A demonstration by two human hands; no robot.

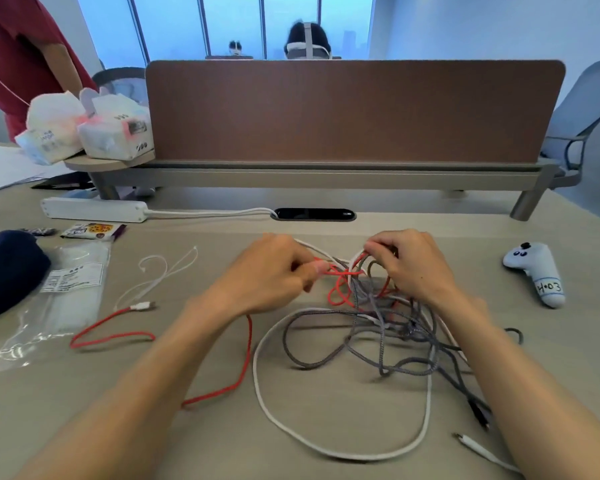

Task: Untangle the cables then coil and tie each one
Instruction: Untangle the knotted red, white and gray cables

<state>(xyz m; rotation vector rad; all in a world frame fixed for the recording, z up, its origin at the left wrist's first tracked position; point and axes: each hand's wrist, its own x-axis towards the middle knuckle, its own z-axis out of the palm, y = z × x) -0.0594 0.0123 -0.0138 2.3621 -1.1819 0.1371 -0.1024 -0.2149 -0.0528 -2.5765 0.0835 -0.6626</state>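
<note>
A tangle of cables (378,313) lies on the desk in front of me: a red cable (246,358), a white cable (264,393) in a wide loop, and grey braided cables (326,358). My left hand (271,271) pinches a red strand at the knot's left side. My right hand (409,265) grips several strands at the top of the knot. The red cable's free end with a white plug (142,306) trails off to the left. Two thin white ties (160,271) lie apart on the desk, left of my hands.
A clear plastic bag (66,296) and a dark cap (7,271) lie at the left. A white power strip (94,209) sits at the back left, a white controller (537,271) at the right. A brown divider (354,109) closes the desk's far side. People stand beyond.
</note>
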